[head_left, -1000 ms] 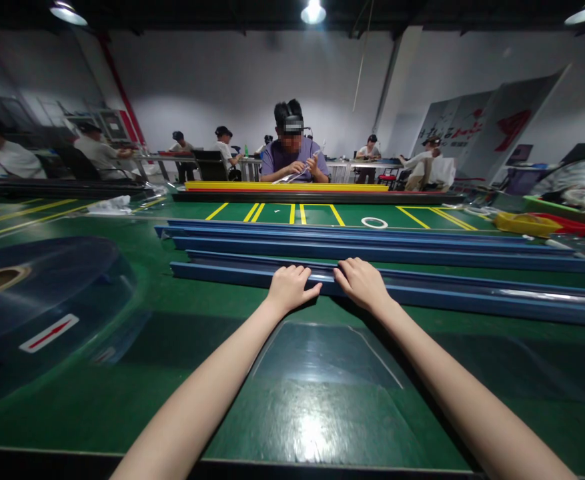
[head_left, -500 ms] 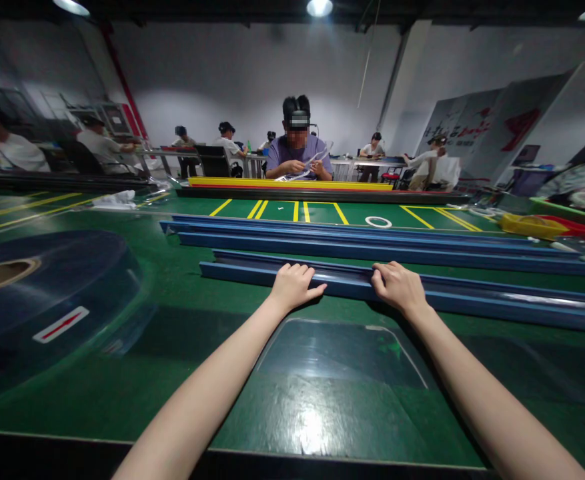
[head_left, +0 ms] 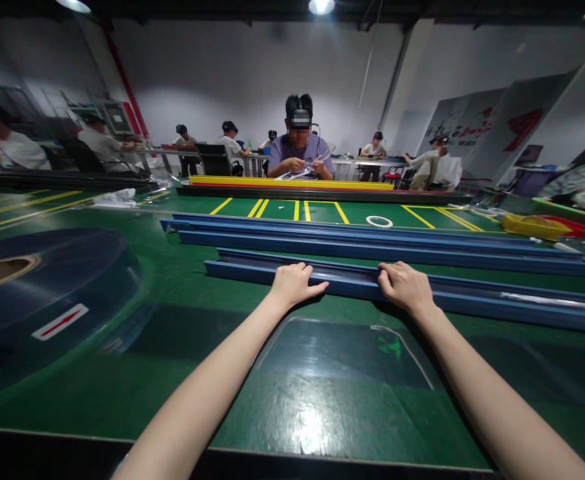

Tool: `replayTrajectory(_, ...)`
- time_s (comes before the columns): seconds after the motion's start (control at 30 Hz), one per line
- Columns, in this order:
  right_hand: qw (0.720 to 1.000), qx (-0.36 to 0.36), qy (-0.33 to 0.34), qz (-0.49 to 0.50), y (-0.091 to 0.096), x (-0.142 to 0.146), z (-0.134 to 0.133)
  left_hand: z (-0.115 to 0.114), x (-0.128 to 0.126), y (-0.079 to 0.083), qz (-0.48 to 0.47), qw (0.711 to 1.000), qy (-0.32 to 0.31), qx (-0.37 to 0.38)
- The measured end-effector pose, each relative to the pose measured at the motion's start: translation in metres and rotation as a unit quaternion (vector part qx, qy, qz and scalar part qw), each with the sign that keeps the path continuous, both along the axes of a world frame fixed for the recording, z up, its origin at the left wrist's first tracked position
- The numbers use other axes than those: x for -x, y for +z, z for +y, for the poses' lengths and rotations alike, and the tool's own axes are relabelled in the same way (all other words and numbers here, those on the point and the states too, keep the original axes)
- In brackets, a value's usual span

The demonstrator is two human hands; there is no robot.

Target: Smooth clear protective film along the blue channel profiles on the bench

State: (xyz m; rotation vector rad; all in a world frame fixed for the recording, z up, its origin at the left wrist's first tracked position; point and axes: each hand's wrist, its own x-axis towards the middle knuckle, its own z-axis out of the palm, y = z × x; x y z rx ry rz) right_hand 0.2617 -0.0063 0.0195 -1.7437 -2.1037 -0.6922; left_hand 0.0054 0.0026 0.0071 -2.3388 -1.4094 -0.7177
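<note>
One blue channel (head_left: 352, 287), nearest, held by left hand (head_left: 292, 283), right hand (head_left: 408, 287).

Across the tabletop (head_left: 87, 407) lies the nearest channel profile (head_left: 352, 287), with a film sheet (head_left: 332, 347) before it. Just behind it run further channel profiles (head_left: 292, 241); beyond them lie a ring (head_left: 369, 219) and, farther back, several bars (head_left: 292, 182). A film roll (head_left: 87, 263) sits at left, a tray (head_left: 535, 229) at back right.

Near blue rail (head_left: 355, 287): right end cut off; hidden under left hand (head_left: 292, 283) and right hand (head_left: 407, 287).
Film roll (head_left: 82, 260): left side cut off.
Banner (head_left: 495, 120): lettering blurred from here.
Desk (head_left: 252, 430): near corners unseen.
</note>
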Motion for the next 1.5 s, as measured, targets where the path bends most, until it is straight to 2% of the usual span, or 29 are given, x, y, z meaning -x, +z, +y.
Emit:
replayTrajectory(0.17,1.0,0.016,-0.013,0.0,0.006,0.007,-0.001,0.0,0.007,0.003,-0.002,1.0,0.022,-0.003)
replayTrajectory(0.4,0.999,0.009,0.01,-0.031,0.007,0.014,0.0,0.005,0.027,0.007,-0.019,0.988,0.15,0.036)
replayTrajectory(0.5,0.999,0.005,0.022,-0.034,0.006,0.013,0.001,0.006,0.029,0.009,-0.021,0.982,0.177,0.057)
replayTrajectory(0.77,0.998,-0.011,0.059,-0.03,0.009,0.019,0.002,0.005,0.027,0.016,-0.014,0.976,0.187,0.109)
replayTrajectory(0.93,0.992,0.036,0.116,-0.028,0.011,0.046,0.009,0.005,0.026,0.02,0.002,0.973,0.184,0.136)
replayTrajectory(1.07,0.988,0.073,0.126,-0.043,0.01,0.064,0.012,0.004,0.026,0.023,0.019,0.971,0.184,0.151)
replayTrajectory(1.5,0.988,0.061,0.134,-0.045,0.011,0.065,-0.007,-0.018,0.031,0.035,0.052,0.958,0.188,0.211)
